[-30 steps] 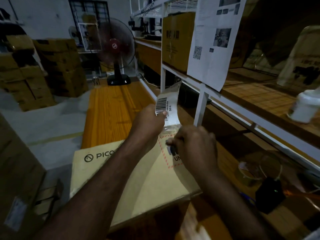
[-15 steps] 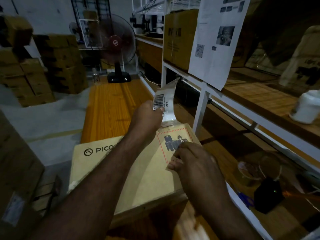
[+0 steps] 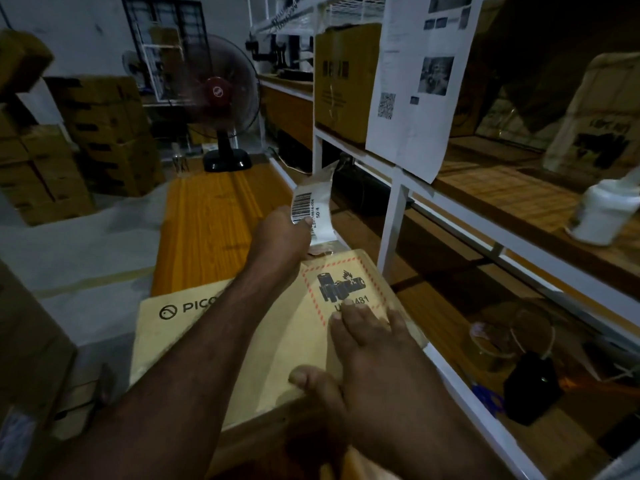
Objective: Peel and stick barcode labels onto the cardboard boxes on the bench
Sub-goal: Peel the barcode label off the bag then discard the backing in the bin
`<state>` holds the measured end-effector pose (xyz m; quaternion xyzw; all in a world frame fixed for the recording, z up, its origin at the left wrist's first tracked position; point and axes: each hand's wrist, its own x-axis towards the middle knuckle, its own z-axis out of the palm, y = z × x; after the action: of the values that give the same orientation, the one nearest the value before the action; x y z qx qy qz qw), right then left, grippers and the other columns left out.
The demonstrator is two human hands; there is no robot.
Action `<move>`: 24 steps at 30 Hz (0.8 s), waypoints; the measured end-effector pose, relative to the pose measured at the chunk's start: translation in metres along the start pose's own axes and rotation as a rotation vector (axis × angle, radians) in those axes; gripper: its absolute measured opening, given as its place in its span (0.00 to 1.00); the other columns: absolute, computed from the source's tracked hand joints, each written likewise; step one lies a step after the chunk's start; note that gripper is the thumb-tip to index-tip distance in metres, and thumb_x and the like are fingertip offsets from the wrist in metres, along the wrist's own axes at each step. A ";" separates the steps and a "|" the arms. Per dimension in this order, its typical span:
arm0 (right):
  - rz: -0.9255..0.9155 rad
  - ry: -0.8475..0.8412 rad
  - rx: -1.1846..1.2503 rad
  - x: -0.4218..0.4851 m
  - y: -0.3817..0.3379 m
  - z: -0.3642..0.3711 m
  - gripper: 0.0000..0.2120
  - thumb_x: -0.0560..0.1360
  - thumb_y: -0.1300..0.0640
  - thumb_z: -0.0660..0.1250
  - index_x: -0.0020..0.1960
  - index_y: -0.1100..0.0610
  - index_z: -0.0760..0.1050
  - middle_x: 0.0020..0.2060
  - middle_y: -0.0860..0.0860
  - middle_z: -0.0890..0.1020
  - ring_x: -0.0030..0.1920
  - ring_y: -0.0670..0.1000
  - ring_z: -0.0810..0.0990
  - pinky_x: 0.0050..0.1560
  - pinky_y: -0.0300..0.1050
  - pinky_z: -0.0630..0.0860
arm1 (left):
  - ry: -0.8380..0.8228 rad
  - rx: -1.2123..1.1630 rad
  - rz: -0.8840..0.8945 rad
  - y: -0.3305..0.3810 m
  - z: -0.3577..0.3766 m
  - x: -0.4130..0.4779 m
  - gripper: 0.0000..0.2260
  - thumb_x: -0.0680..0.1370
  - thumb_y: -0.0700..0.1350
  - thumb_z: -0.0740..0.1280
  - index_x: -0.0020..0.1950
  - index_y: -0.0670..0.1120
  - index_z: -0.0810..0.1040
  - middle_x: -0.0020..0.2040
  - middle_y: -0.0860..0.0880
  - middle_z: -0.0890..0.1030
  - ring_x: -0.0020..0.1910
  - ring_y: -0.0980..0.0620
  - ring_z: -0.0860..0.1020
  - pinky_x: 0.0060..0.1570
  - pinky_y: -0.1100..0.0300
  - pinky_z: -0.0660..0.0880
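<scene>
My left hand (image 3: 280, 233) pinches a barcode label (image 3: 313, 213) between thumb and fingers, just beyond the far edge of the cardboard box (image 3: 221, 344). The label stands nearly upright, long axis running near to far and upward, its free end curling toward the shelving; the printed bars face me and read "50/4" along the right side. Whether backing paper remains attached beneath it I cannot tell in this dim light.

My right hand (image 3: 367, 348) lies flat and spread on the box top, fingers extended over the red-hatched battery hazard mark (image 3: 343, 289), thumb hooked at the near edge. It grips nothing.

The box rests closed on the wooden bench (image 3: 207, 216), its "PICO" print at the left; contents not visible. To the right, the white shelf frame (image 3: 391, 230) carries a closed carton (image 3: 346, 81) on an upper level, a hanging printed sheet (image 3: 415, 81), and a white bottle (image 3: 602, 213). A desk fan (image 3: 218, 98) stands at the far end of the bench, with stacked cartons (image 3: 69, 147) far left.
</scene>
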<state>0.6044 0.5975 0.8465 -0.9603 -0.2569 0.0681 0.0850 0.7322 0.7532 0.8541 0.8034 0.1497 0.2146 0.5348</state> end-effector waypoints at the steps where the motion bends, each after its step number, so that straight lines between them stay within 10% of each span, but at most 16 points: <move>1: 0.007 -0.021 0.005 -0.007 -0.002 -0.002 0.54 0.62 0.24 0.28 0.81 0.51 0.45 0.81 0.48 0.46 0.79 0.48 0.42 0.74 0.53 0.31 | -0.001 0.001 0.008 -0.001 0.001 0.001 0.11 0.80 0.48 0.66 0.61 0.47 0.78 0.52 0.49 0.83 0.42 0.50 0.83 0.38 0.50 0.83; 11: 0.032 0.207 -0.122 0.078 0.015 0.006 0.47 0.74 0.25 0.39 0.81 0.56 0.48 0.80 0.55 0.51 0.80 0.54 0.48 0.77 0.61 0.44 | -0.026 0.168 0.106 0.000 -0.006 -0.002 0.13 0.81 0.49 0.64 0.63 0.45 0.77 0.54 0.51 0.83 0.44 0.51 0.81 0.33 0.62 0.75; 18: -0.007 -0.056 -0.014 -0.001 -0.001 0.001 0.49 0.67 0.24 0.35 0.81 0.50 0.42 0.81 0.48 0.43 0.79 0.48 0.40 0.74 0.52 0.32 | 0.015 0.124 0.059 -0.002 0.000 -0.001 0.10 0.81 0.50 0.64 0.59 0.47 0.76 0.49 0.49 0.82 0.42 0.50 0.82 0.37 0.51 0.83; 24: 0.112 0.126 -0.020 0.025 0.018 -0.002 0.43 0.72 0.23 0.45 0.78 0.48 0.55 0.80 0.47 0.55 0.78 0.50 0.55 0.77 0.64 0.48 | -0.012 0.016 0.044 -0.002 0.001 -0.010 0.10 0.81 0.49 0.65 0.60 0.49 0.77 0.50 0.51 0.82 0.43 0.51 0.82 0.34 0.53 0.80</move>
<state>0.6346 0.5946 0.8423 -0.9763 -0.1976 0.0094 0.0874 0.7244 0.7487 0.8504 0.8121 0.1303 0.2203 0.5245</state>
